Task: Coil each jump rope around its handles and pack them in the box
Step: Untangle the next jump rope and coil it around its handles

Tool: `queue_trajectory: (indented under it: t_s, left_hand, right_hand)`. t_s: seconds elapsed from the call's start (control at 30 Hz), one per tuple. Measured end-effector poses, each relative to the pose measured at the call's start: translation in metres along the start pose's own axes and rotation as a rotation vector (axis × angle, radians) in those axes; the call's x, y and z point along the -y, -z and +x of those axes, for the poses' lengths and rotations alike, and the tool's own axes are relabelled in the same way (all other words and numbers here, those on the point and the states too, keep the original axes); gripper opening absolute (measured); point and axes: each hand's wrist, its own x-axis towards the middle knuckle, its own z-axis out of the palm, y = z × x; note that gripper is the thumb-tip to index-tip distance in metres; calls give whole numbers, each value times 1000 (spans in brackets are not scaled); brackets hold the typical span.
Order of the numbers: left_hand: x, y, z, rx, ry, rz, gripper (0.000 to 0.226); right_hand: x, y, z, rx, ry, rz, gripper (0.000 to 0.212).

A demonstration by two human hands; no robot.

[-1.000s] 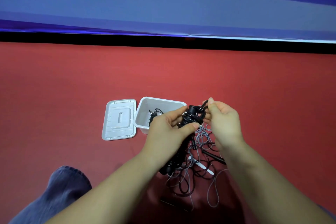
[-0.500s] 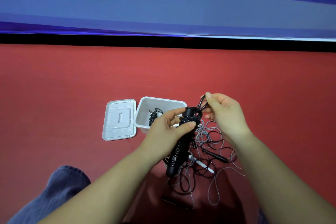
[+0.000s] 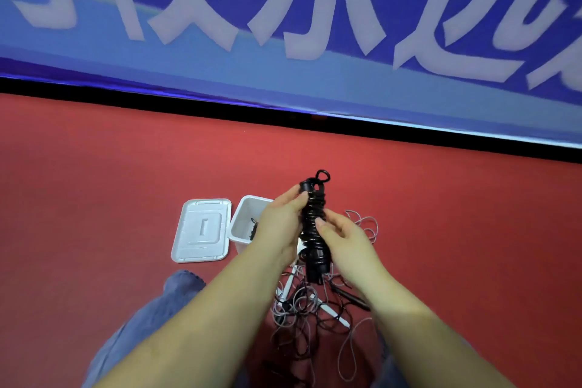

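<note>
**Two hands on one coiled rope**

Two hands hold a black jump rope bundle point(image 3: 313, 230) upright above the red floor point(image 3: 94, 198), beyond which a blue banner point(image 3: 283, 25) with large pale characters fills the far side. Left of the left hand lies a white lid point(image 3: 201, 230), flat on the floor, and just beside it, partly hidden behind that hand, stands the white box point(image 3: 244, 224) with something dark inside. Beneath both wrists sprawls a tangle of loose ropes point(image 3: 308, 309), grey and black, with a white handle among them. The left hand point(image 3: 278, 224) grips the bundle near its top, thumb and fingers curled round the coils. The right hand point(image 3: 343, 239) touches the bundle's middle with its fingertips, fingers loosely bent. A small loop sticks out at the top.
</note>
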Motion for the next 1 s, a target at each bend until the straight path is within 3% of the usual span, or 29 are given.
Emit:
queue_trajectory:
  t_s: [0.1, 0.23, 0.3, 0.4, 0.57, 0.77, 1.0]
  left_hand:
    - [-16, -3, -22, 132, 28, -65, 30]
    - [-36, 1, -54, 134, 125, 141, 21]
    - [-48, -3, -73, 174, 180, 165, 27]
    - [-68, -13, -95, 195, 120, 143, 27]
    - [-92, -28, -106, 148, 46, 180, 17]
    - [-104, -31, -82, 163, 19, 207, 23]
    - [-81, -4, 7, 101, 115, 303, 39]
  right_hand:
    - [21, 7, -21, -6, -16, 142, 23]
    - [49, 8, -42, 29, -91, 328, 22]
    - [64, 8, -50, 18, -56, 279, 23]
    - [88, 7, -60, -48, 49, 86, 20]
    - [119, 14, -60, -59, 117, 53, 13]
    - [122, 21, -32, -24, 120, 114, 31]
    - [76, 20, 52, -52, -58, 213, 24]
